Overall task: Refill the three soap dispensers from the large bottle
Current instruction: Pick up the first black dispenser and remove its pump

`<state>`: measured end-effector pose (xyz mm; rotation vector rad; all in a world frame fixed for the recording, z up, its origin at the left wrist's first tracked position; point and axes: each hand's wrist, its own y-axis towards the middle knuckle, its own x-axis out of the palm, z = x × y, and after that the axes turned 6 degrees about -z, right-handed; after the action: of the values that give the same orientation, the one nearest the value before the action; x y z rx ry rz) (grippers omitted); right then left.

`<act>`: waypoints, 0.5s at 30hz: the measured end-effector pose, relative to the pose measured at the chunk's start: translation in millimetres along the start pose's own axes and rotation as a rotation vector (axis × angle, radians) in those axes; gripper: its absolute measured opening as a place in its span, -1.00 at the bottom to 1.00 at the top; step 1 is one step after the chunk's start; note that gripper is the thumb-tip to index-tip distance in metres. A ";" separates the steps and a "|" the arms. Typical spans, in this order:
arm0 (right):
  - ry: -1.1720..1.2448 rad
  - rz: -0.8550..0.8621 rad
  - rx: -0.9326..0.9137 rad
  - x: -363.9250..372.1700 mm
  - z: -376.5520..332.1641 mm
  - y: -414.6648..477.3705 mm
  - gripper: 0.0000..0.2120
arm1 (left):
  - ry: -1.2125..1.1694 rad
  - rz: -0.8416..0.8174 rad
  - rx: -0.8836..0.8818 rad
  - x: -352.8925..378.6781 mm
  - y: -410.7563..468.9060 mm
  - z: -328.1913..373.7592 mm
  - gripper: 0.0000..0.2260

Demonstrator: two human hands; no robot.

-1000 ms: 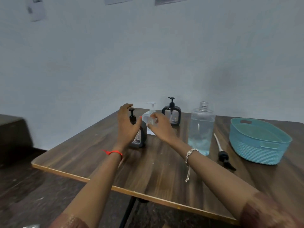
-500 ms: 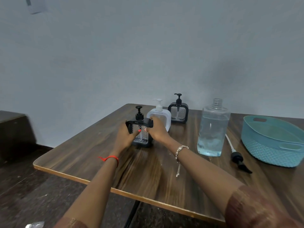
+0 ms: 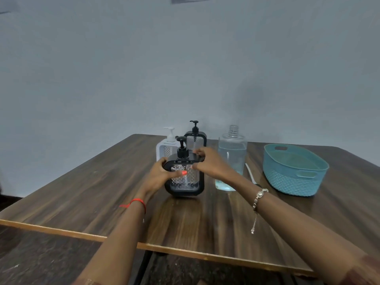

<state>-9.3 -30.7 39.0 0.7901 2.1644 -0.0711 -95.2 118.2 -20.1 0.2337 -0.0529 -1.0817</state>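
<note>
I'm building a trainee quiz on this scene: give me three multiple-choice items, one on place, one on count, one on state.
1. Where is the teal basket? A) left of the dispensers B) right of the large bottle C) on the floor
2. How many black-framed dispensers? A) one B) three C) two
3. The near black dispenser is A) held by both hands B) lying flat C) in the basket
Answers: 1 B, it stands right of the bottle. 2 C, the near one and the far black dispenser beside the white dispenser. 3 A, left hand and right hand grip it.
</note>
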 end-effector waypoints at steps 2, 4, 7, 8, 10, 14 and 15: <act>0.049 0.014 -0.013 -7.1 1.8 -8.9 -0.56 | -0.031 -0.035 0.006 12.0 -3.2 -3.5 -0.52; 0.105 0.082 -0.030 -11.7 1.0 -15.5 -0.59 | -0.042 -0.048 0.021 23.1 -4.7 -4.7 -0.49; 0.131 0.151 -0.051 -11.9 1.6 -19.6 -0.63 | -0.047 -0.063 0.042 38.9 -8.5 -2.4 -0.53; 0.126 0.169 -0.045 -10.6 2.8 -19.7 -0.66 | -0.043 -0.065 0.047 42.2 -9.9 -2.0 -0.53; 0.098 0.197 -0.025 -9.9 6.5 -17.7 -0.71 | -0.038 -0.057 0.057 46.1 -12.8 -1.8 -0.52; 0.109 0.149 -0.027 -15.7 11.8 -18.6 -0.67 | -0.034 -0.080 0.064 45.1 -16.3 -2.1 -0.47; 0.132 0.123 -0.049 -18.4 11.7 -20.4 -0.68 | -0.035 -0.094 0.065 44.6 -17.3 -1.4 -0.45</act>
<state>-4.1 -60.1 40.0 0.9195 2.2262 0.0993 -89.0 71.5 -28.4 0.2778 -0.1096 -1.1787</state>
